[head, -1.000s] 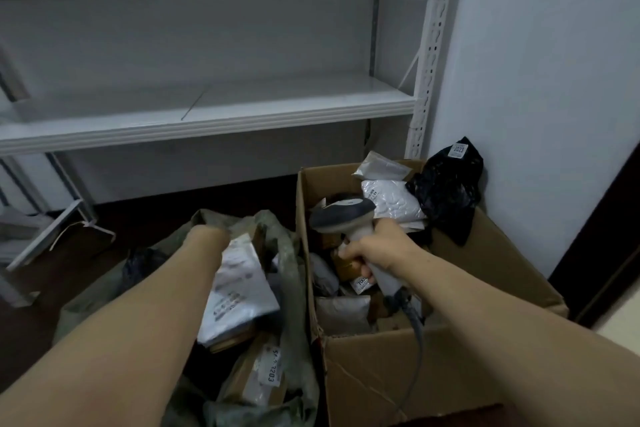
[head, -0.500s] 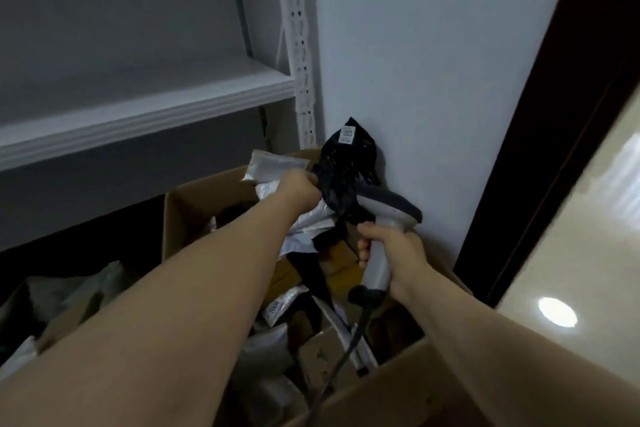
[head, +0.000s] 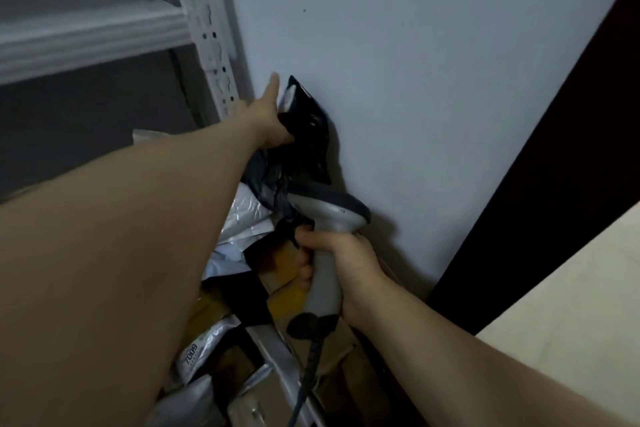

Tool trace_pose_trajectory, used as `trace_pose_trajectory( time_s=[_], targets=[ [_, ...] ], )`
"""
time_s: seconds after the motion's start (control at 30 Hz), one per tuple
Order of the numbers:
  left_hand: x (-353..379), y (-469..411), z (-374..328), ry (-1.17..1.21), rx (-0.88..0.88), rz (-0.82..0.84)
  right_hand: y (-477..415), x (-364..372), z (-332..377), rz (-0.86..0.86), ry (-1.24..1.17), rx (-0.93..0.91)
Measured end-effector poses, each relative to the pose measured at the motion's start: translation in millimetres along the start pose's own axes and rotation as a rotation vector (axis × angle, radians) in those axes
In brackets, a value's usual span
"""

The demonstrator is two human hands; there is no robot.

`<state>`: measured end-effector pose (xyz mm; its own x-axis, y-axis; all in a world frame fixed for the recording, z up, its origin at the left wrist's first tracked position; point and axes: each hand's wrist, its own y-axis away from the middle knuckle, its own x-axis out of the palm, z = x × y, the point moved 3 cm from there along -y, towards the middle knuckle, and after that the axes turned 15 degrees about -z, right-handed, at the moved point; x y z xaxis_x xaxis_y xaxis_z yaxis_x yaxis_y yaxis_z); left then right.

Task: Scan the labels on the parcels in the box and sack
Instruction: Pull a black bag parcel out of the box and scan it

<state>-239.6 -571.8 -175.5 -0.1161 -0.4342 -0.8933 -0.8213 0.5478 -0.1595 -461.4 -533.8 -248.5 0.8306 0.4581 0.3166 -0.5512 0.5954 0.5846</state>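
Note:
My left hand holds the upper part of a black plastic parcel that leans against the white wall; its index finger points up beside the parcel's white label. My right hand grips the handle of a grey barcode scanner, whose dark head sits just below the black parcel and points left. Under both arms, several silver and white mailers and brown parcels fill the box; its walls are mostly hidden. One silver mailer shows the number 7009.
A white metal shelf and its perforated upright stand at the left. The white wall is directly behind the box. A dark door frame runs diagonally at the right, with a pale floor beyond. The scanner's cable hangs down.
The view swung right, away from the sack. My left hand left the sack, reached the black parcel and now holds its top. The scanner moved right to below the parcel.

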Motion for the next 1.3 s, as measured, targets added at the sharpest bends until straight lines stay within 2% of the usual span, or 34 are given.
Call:
trace_pose_trajectory(
  time_s=[0.1,0.2,0.33,0.53,0.67,0.77,0.9,0.97,1.13,1.3],
  targets=[
    [10.0,6.5,3.4,-0.159,0.108,0.011,-1.5,-1.6,0.3,-0.010,-0.001,0.000],
    [9.9,28.9,4.1,-0.189,0.142,0.016,3.0,-2.9,0.5,-0.037,0.007,-0.010],
    [-11.6,65.0,20.1,0.135,-0.083,0.145,25.3,-0.1,4.9,-0.042,0.059,-0.059],
    [-78.1,136.0,46.4,0.473,-0.280,0.188,90.1,17.7,1.5,0.022,0.168,-0.135],
    [-121.7,200.6,58.6,0.789,-0.511,0.297,144.8,21.7,-7.1,0.027,0.221,-0.188],
    [-155.4,242.8,73.3,0.888,-0.565,0.200,189.6,25.8,-8.7,0.035,0.266,-0.233],
    [-197.9,286.7,103.6,0.678,-0.454,-0.110,242.8,41.1,-10.5,0.074,0.356,-0.295],
    [-218.2,307.6,111.5,0.681,-0.445,-0.216,264.1,50.2,-13.4,0.105,0.394,-0.324],
    [-258.4,344.2,122.9,0.900,-0.564,-0.324,305.5,67.0,-23.1,0.153,0.528,-0.402],
    [-277.6,360.3,130.0,1.024,-0.657,-0.386,330.2,74.5,-31.0,0.182,0.590,-0.474]
  ],
)
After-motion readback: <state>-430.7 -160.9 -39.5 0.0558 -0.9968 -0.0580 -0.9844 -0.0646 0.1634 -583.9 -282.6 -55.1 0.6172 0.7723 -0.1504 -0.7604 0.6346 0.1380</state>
